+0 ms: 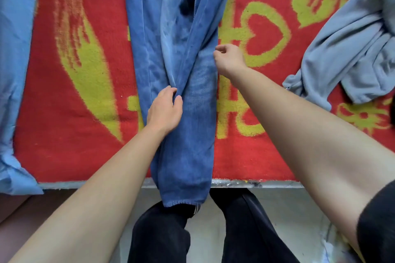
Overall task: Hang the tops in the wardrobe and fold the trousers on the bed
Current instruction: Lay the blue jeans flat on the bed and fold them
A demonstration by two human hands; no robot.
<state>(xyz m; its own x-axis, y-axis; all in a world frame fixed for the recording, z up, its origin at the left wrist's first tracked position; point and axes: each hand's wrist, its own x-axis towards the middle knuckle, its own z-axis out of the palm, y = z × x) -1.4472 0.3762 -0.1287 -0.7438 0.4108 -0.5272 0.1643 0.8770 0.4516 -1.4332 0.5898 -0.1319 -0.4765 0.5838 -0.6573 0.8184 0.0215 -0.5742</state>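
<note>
Trousers: the blue trousers (171,28) lie mid-bed on the red and yellow blanket (64,145). Their long axis runs near to far, 1 hem hangs over the near bed edge, and the far end runs out of view.
Legs: the 2 legs come together from the far side into 1 stacked width near the person, with a bunched ridge where they meet.
Left hand: the left hand (165,111) sits on that ridge, thumb and fingertips pinching the gathered cloth in a narrow grip.
Right hand: the right hand (229,58) is farther and to the right, at the trousers' right edge, with its fingers curled. I cannot tell whether it pinches the edge or only touches it.
Key relation: most of the trousers' length lies on the far side of both hands, along the long axis. The right hand is nearer that far part and the left is nearer the hem.
Step, as a judgement: squaring 1 leg over the other before folding along the length.
Other garments: a light blue garment (15,70) lies at the left and a grey garment (342,49) at the right, both well apart from the trousers.
</note>
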